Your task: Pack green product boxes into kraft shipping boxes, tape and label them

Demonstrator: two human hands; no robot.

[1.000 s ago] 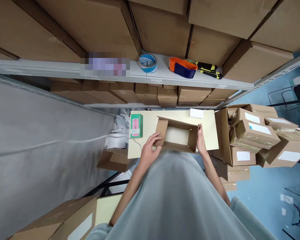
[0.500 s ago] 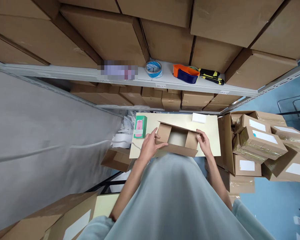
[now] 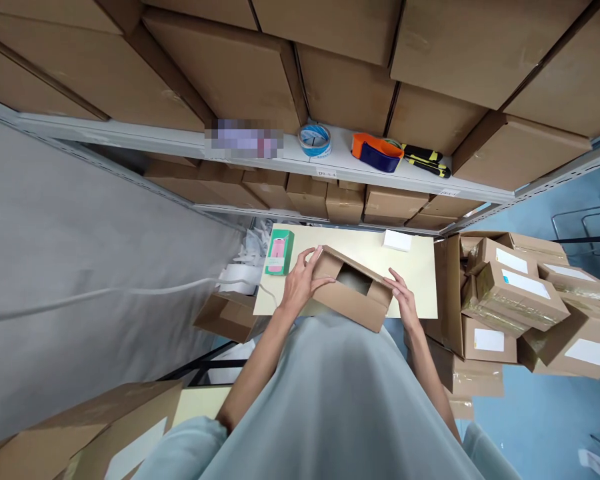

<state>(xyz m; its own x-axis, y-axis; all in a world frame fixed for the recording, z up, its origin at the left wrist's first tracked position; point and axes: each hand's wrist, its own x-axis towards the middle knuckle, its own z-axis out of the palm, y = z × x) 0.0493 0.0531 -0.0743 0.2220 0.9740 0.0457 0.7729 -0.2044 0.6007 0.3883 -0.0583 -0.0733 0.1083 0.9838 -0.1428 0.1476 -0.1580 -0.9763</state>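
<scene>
A small brown cardboard box [image 3: 350,303] is held tilted over the near edge of a pale yellow table [image 3: 410,293]. Its short flaps are folded in, and a gap shows between them. My left hand [image 3: 299,283] grips the box's left end, thumb along the near side and fingers at the far corner. At the right end, my right hand [image 3: 403,297] has its fingers on the far corner of the box. Left of my left hand lies a green box with a pink item pictured or showing [image 3: 278,253]. Beyond my right hand is a small white box [image 3: 397,241].
On the shelf [image 3: 340,160] ahead lie a tape roll [image 3: 315,141], an orange and navy tape dispenser [image 3: 377,153] and black-yellow cutters [image 3: 427,160]. A large carton of packed parcels [image 3: 520,297] stands at right. An open carton [image 3: 227,316] sits at lower left.
The cardboard box has turned clockwise and tipped, its right end coming nearer to me. Its long flaps have moved closer together over the opening. Both hands stay at its ends.
</scene>
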